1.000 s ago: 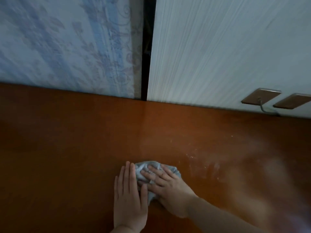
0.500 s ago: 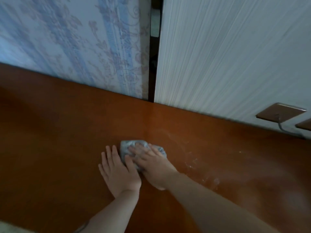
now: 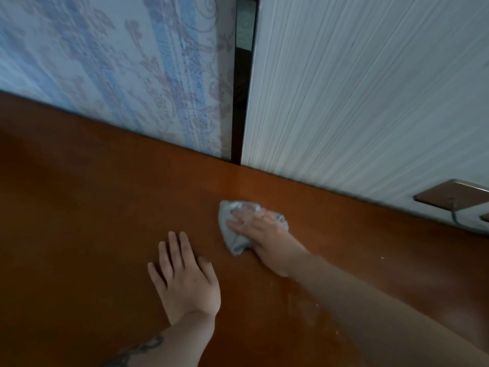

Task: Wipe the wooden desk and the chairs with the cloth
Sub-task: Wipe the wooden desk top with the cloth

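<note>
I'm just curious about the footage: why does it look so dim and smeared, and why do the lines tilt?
Head view: dim light; the desk shows a soft sheen near the wall; wallpaper and right hand on the cloth look motion-blurred; the left hand is sharper; the wide lens slants edges.

Right hand (image 3: 260,234) lies flat on the grey cloth (image 3: 232,234), fingers straight, pressing it to the wooden desk (image 3: 79,234); left hand (image 3: 185,279) rests palm-down beside it — apart from the cloth; brown socket plate (image 3: 455,194) on the white wall.
</note>
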`<state>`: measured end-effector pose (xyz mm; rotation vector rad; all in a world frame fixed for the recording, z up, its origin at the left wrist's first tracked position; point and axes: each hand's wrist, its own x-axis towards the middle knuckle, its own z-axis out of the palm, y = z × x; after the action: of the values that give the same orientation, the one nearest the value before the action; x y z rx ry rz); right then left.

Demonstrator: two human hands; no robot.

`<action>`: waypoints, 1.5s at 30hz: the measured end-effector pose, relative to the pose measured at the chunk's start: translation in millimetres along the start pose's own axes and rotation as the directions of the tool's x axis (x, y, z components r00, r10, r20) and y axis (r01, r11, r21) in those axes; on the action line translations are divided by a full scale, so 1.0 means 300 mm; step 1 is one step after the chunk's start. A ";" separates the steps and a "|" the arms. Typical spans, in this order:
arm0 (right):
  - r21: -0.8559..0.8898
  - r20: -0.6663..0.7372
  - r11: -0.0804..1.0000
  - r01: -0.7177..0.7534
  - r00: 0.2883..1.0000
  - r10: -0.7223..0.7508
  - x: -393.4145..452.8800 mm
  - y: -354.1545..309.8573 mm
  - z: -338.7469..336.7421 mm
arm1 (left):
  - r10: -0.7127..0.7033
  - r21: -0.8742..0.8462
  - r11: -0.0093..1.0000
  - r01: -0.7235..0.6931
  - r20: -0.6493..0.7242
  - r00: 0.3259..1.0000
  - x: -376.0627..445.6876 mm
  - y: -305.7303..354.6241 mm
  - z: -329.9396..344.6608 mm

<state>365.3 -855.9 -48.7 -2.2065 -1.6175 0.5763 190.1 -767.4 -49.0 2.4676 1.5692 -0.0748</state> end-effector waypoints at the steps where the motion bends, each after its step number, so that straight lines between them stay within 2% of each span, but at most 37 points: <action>1: 0.004 -0.049 0.998 -0.060 0.997 0.060 0.021 0.051 -0.026 | 0.003 0.007 1.000 -0.003 -0.006 1.000 -0.001 -0.001 -0.002; 5: 0.027 -0.208 0.975 -0.221 0.953 0.222 0.095 0.211 -0.131 | 0.017 0.014 1.000 -0.017 -0.033 0.999 0.006 0.005 0.004; 8: 0.084 -0.347 0.943 -0.323 0.877 0.332 0.113 0.117 -0.101 | 0.003 0.024 1.000 -0.003 0.002 1.000 0.000 0.003 -0.003; 9: 0.113 -0.326 0.945 -0.306 0.887 0.326 0.099 0.037 -0.062 | -0.002 0.024 1.000 0.002 0.023 1.000 0.002 0.001 -0.006; 10: 0.131 -0.242 0.969 -0.207 0.942 0.234 0.079 -0.052 -0.022 | -0.003 0.036 0.999 0.001 0.051 0.999 0.004 0.000 -0.009; 11: 0.136 -0.113 0.990 -0.046 0.992 0.061 0.056 -0.124 0.021 | -0.003 0.061 0.998 -0.001 0.061 0.998 0.003 0.002 -0.016; 12: 0.144 0.007 0.984 0.106 0.994 -0.108 0.035 -0.170 0.055 | -0.002 0.078 0.997 -0.003 0.061 0.998 0.000 0.003 -0.019; 13: 0.143 0.055 0.970 0.195 0.977 -0.204 0.034 -0.170 0.073 | -0.005 0.086 0.996 -0.001 0.068 0.998 -0.002 0.005 -0.023; 14: 0.137 0.029 0.969 0.204 0.977 -0.210 0.046 -0.127 0.067 | -0.005 0.072 0.997 0.001 0.062 0.998 -0.001 0.010 -0.030; 16: 0.175 -0.138 0.984 0.039 0.990 -0.015 0.087 0.017 0.029 | -0.010 0.030 1.000 0.009 0.064 0.998 0.001 0.016 -0.038; 17: 0.190 -0.226 0.977 -0.096 0.964 0.139 0.102 0.089 -0.016 | -0.014 0.019 1.000 0.013 0.065 0.998 -0.001 0.016 -0.038; 18: 0.165 -0.257 0.965 -0.204 0.936 0.242 0.119 0.151 -0.063 | -0.016 0.023 1.000 0.015 0.066 0.998 -0.002 0.016 -0.037; 20: 0.167 -0.271 0.934 -0.317 0.896 0.352 0.132 0.195 -0.100 | -0.013 0.032 0.999 0.011 0.066 0.998 0.000 0.013 -0.033; 22: 0.236 -0.356 0.872 -0.429 0.797 0.488 0.149 0.112 -0.037 | -0.020 0.026 1.000 0.018 0.076 0.997 0.001 0.010 -0.030; 23: 0.218 -0.390 0.880 -0.422 0.789 0.475 0.144 0.031 0.029 | -0.026 0.026 0.999 0.024 0.088 0.996 0.003 0.008 -0.029; 24: 0.180 -0.349 0.923 -0.339 0.856 0.382 0.130 -0.071 0.088 | -0.026 0.025 0.999 0.023 0.107 0.994 0.009 0.009 -0.026; 25: 0.139 -0.263 0.976 -0.167 0.944 0.198 0.106 -0.157 0.145 | -0.027 0.034 0.999 0.023 0.125 0.992 0.009 0.008 -0.026; 26: 0.129 -0.132 0.991 -0.021 0.991 0.038 0.081 -0.208 0.163 | -0.035 0.040 0.999 0.030 0.136 0.990 0.011 0.009 -0.028; 27: 0.131 -0.053 0.989 0.070 0.997 -0.064 0.063 -0.194 0.144 | -0.035 0.030 0.999 0.032 0.133 0.991 0.013 0.009 -0.030; 28: 0.101 -0.062 0.991 0.085 0.995 -0.079 0.059 -0.135 0.110 | -0.030 0.014 1.000 0.028 0.114 0.993 0.011 0.009 -0.031; 29: 0.067 -0.112 0.998 0.016 0.994 -0.008 0.055 -0.066 0.081 | -0.022 0.003 1.000 0.022 0.096 0.995 0.010 0.010 -0.033; 30: 0.076 -0.202 0.989 -0.128 0.969 0.140 0.050 0.006 0.035 | -0.014 -0.009 1.000 0.015 0.086 0.996 0.007 0.011 -0.032; 31: 0.115 -0.334 0.950 -0.292 0.889 0.313 0.042 0.084 0.001 | -0.009 -0.014 1.000 0.011 0.084 0.996 0.004 0.011 -0.030; 32: 0.174 -0.435 0.889 -0.424 0.776 0.456 0.027 0.144 -0.038 | -0.002 -0.015 1.000 0.003 0.091 0.996 0.003 0.008 -0.026; 33: 0.213 -0.455 0.833 -0.510 0.703 0.546 0.012 0.167 -0.058 | 0.007 -0.013 1.000 -0.006 0.095 0.995 0.003 0.006 -0.020; 34: 0.220 -0.420 0.818 -0.531 0.706 0.571 -0.003 0.151 -0.063 | 0.012 -0.007 1.000 -0.012 0.093 0.996 0.006 0.000 -0.012; 35: 0.204 -0.366 0.860 -0.468 0.778 0.511 -0.021 0.119 -0.055 | 0.014 0.001 1.000 -0.014 0.088 0.996 0.008 -0.005 -0.005; 37: 0.186 -0.223 0.952 -0.242 0.933 0.281 -0.068 0.063 -0.010 | 0.014 0.009 1.000 -0.015 0.074 0.997 0.013 -0.005 0.000; 38: 0.186 -0.171 0.965 -0.183 0.962 0.215 -0.083 0.059 0.002 | 0.016 0.005 1.000 -0.016 0.054 0.998 0.014 -0.004 0.006; 39: 0.181 -0.184 0.965 -0.189 0.957 0.222 -0.086 0.079 -0.003 | 0.021 0.005 1.000 -0.021 0.042 0.999 0.013 -0.005 0.012; 40: 0.207 -0.240 0.942 -0.265 0.920 0.311 -0.077 0.115 -0.024 | 0.032 0.013 0.999 -0.032 0.036 0.999 0.010 -0.008 0.019; 43: 0.300 -0.317 0.791 -0.533 0.726 0.610 -0.009 0.172 -0.111 | 0.045 0.027 0.999 -0.046 0.049 0.998 0.012 -0.015 0.021; 45: 0.341 -0.324 0.738 -0.583 0.664 0.674 0.066 0.110 -0.113 | 0.033 0.013 0.999 -0.034 0.064 0.997 0.012 -0.014 0.021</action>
<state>414.8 -847.8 -38.3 -2.4755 -0.5010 0.3552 188.4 -763.8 -56.3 2.4753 1.5066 -0.1574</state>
